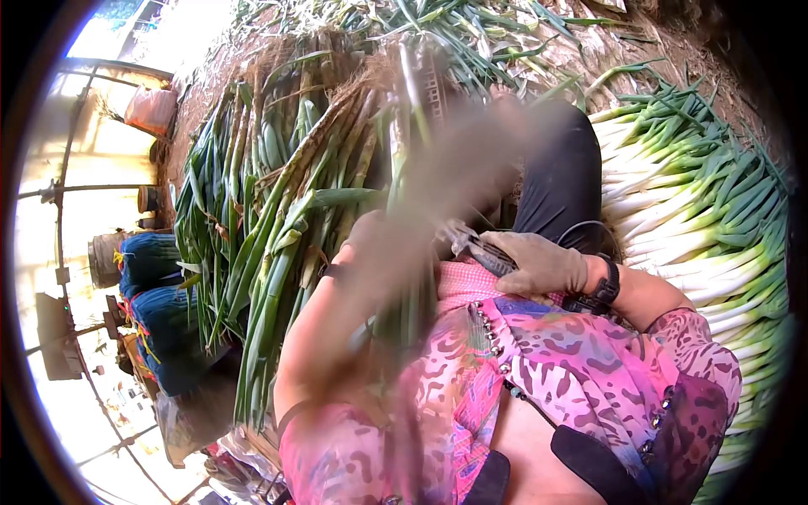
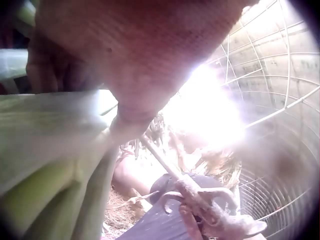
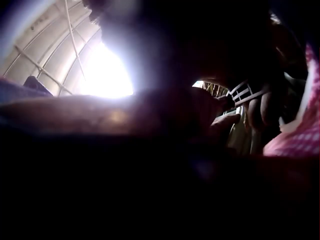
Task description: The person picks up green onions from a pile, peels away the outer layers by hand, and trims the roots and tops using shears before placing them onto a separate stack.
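Note:
My left hand (image 1: 370, 231) is partly hidden behind a blurred brownish streak in the head view. Up close in the left wrist view, the same hand (image 2: 135, 60) grips a leek (image 2: 45, 120), whose pale green stalk and leaves spread to the lower left. My gloved right hand (image 1: 543, 259) holds a grey, dirt-coated blow gun (image 1: 488, 252) in front of the lap. Its thin nozzle and hooked trigger show in the left wrist view, the nozzle pointing up toward the left hand. Most of the right wrist view is dark.
Unpeeled leeks (image 1: 278, 194) with long green leaves lie heaped at left. Rows of white-stemmed leeks (image 1: 673, 202) line the right side. Leaf scraps (image 1: 497, 34) litter the ground ahead. Dark blue-green bundles (image 1: 164, 320) stand far left. A thin hose (image 1: 593, 225) curves beside the knee.

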Available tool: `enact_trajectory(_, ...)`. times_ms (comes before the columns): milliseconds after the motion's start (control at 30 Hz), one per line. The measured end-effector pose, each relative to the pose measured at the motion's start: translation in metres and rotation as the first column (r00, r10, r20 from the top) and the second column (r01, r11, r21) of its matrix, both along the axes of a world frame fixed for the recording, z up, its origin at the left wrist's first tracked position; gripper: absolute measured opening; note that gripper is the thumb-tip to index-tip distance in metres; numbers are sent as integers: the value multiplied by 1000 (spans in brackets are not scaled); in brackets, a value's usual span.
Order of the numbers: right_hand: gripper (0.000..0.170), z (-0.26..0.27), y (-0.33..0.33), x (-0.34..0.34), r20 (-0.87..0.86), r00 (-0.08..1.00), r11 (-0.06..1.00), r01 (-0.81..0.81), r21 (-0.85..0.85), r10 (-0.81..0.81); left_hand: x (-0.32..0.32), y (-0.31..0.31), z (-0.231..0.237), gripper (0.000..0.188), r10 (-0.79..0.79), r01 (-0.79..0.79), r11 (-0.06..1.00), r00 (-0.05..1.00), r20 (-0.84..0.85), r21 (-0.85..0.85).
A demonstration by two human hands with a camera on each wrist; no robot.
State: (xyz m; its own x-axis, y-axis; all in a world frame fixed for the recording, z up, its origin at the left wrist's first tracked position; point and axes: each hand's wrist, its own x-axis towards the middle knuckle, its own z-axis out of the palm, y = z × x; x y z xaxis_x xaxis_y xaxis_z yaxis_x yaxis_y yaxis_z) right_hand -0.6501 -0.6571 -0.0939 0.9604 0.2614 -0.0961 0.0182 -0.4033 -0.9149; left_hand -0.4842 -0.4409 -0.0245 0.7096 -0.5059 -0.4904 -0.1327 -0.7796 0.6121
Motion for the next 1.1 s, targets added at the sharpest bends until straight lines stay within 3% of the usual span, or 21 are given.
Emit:
enact_trajectory(67, 61, -11, 0, 10, -55, 997, 999, 44, -21, -45, 5, 4, -16, 51, 38, -38, 999, 999, -6, -32)
enact_trajectory(133, 64, -10, -1, 21, -116, 990, 996, 72, -44, -77, 7, 11, -32, 46, -61, 69, 993, 995, 81, -100)
enact_trajectory(233, 64, -28, 13, 27, 68, 991, 990, 123, -73, -118, 12, 24, -41, 42, -260, 319, 931, 921, 291, -178)
enact_trajectory(267, 62, -33, 14, 30, 26, 993, 989, 118, -92, -116, 12, 26, -41, 42, -250, 316, 929, 919, 305, -193)
enact_trajectory(367, 51, -48, 15, 66, 41, 983, 981, 180, -73, -177, 5, 22, -23, 46, -240, 277, 954, 934, 264, -113)
enact_trajectory(400, 49, -62, 14, 86, 32, 983, 982, 184, -44, -182, 2, 22, -22, 46, -282, 329, 941, 891, 355, -80)
enact_trajectory(500, 47, -115, 14, 132, 62, 980, 982, 191, -2, -191, 0, 5, -8, 50, -392, 275, 915, 777, 492, 296)
enact_trajectory(533, 47, -134, 15, 145, 82, 978, 982, 191, 4, -191, 0, -3, -10, 51, -370, 182, 910, 760, 534, 373)
enact_trajectory(600, 47, -160, 17, 167, 125, 973, 981, 192, 14, -192, 19, -1, -43, 55, -277, 89, 916, 846, 455, 391)
enact_trajectory(633, 48, -134, 20, 162, 16, 983, 983, 183, -10, -183, 29, 0, -60, 57, -225, 41, 913, 880, 417, 406)
enact_trajectory(667, 49, -105, 22, 157, -92, 980, 984, 172, -37, -175, 30, -2, -63, 57, -238, 98, 900, 927, 291, 424)
enact_trajectory(733, 49, -106, 24, 160, -2, 979, 977, 203, -69, -203, 29, -7, -74, 57, -258, 179, 863, 960, 107, 472)
enact_trajectory(833, 51, -91, 16, 161, -97, 947, 944, 290, -157, -307, 22, -8, -81, 57, -265, 159, 872, 949, 172, 464)
enact_trajectory(967, 56, -64, 9, 178, -54, 922, 910, 367, -196, -383, 18, -5, -74, 56, -247, 157, 886, 956, 159, 436)
enact_trajectory(1033, 56, -71, 5, 201, -109, 910, 903, 373, -211, -401, 7, -3, -49, 57, -111, 74, 958, 987, 120, 278)
enact_trajectory(1100, 53, -76, 4, 209, -70, 905, 889, 396, -229, -421, 7, -1, -41, 56, -73, 53, 979, 993, 96, 196)
